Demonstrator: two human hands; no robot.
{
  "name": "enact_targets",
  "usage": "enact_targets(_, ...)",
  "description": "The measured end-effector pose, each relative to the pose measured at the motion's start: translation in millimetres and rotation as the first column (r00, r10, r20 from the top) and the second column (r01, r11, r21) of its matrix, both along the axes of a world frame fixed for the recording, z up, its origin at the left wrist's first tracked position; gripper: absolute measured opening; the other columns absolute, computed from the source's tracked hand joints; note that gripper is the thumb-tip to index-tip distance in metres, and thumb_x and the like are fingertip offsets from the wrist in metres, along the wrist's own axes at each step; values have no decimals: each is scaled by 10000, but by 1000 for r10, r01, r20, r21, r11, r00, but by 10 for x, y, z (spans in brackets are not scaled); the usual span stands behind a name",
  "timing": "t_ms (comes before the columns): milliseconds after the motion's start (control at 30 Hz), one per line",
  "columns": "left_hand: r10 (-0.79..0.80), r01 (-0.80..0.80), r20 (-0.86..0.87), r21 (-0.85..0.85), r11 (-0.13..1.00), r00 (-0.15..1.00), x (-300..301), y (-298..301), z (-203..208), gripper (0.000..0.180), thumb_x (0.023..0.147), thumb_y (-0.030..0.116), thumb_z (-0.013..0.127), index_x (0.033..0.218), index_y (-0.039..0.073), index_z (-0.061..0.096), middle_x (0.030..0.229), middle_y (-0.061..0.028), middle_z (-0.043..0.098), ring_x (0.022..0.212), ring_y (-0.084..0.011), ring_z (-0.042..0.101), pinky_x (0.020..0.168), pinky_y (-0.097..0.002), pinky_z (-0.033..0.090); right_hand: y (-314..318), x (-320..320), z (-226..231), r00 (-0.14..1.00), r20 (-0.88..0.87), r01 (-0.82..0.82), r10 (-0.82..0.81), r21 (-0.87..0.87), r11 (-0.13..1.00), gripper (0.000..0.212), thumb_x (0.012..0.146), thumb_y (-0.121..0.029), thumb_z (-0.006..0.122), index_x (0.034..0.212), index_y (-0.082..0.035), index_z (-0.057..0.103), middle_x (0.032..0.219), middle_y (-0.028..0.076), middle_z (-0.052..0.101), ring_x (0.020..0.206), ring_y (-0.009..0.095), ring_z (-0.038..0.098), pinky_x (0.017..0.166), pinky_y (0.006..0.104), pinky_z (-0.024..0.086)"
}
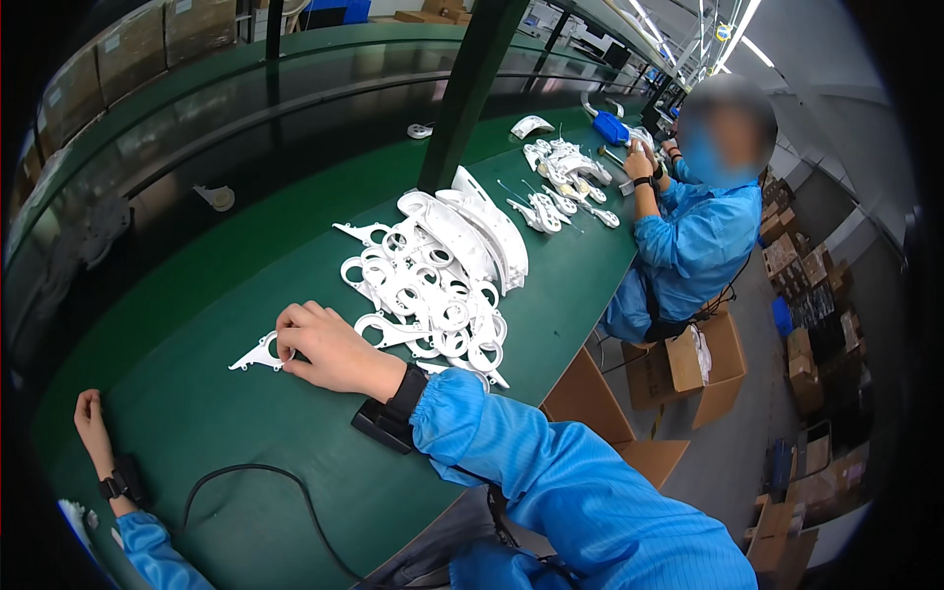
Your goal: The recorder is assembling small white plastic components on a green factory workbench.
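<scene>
My right hand (326, 347) rests on the green bench, fingers curled onto a flat white plastic part (258, 355) with pointed ends and a ring. Just to its right lies a heap of several similar white ring-shaped parts (428, 290), with curved white shells (484, 228) stacked at its far side. My left hand (88, 415) lies at the bench's near left edge, loosely curled, holding nothing. Both wrists carry black bands.
A black cable (295, 492) loops across the green bench (246, 423) near me. A dark post (467, 93) rises behind the heap. A co-worker in blue (693, 236) sits to the right with more white parts (560, 182). Cardboard boxes (688, 379) stand on the floor.
</scene>
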State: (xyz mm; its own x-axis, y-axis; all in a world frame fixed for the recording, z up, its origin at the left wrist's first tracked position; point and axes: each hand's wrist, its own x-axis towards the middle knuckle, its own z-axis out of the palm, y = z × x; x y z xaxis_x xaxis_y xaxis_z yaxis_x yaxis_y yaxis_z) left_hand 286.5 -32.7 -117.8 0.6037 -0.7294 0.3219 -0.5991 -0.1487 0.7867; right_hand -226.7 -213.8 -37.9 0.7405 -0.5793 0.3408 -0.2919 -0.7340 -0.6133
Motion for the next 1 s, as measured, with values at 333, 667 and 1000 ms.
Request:
enact_targets(333, 3, -3, -2, -2, 1000, 1000, -27, -9, 24, 161, 969, 180, 540, 922, 41, 607, 755, 76, 438, 679, -33, 359, 597, -206, 281, -2, 0, 12, 1000, 3, -3, 3, 0, 1000, 95, 781, -100, 696, 795, -99, 603, 1048, 41, 535, 990, 240, 497, 849, 358, 401)
enact_targets(667, 13, -13, 30, 12, 1000, 999, -119, 6, 63, 174, 971, 173, 538, 911, 19, 591, 735, 67, 435, 676, -43, 366, 596, -217, 291, -6, 9, -9, 1000, 17, -1, 1, 26, 1000, 113, 773, -107, 710, 778, -99, 597, 1036, 39, 538, 976, 242, 495, 838, 358, 403)
enact_targets(1000, 13, -11, 41, -43, 999, 999, 71, 9, -92, 176, 977, 177, 535, 911, 27, 598, 756, 62, 456, 678, -40, 366, 598, -214, 292, 5, 30, -3, 1000, 31, -3, 2, 12, 1000, 107, 766, -104, 707, 773, -99, 600, 1030, 41, 530, 970, 239, 493, 835, 356, 400)
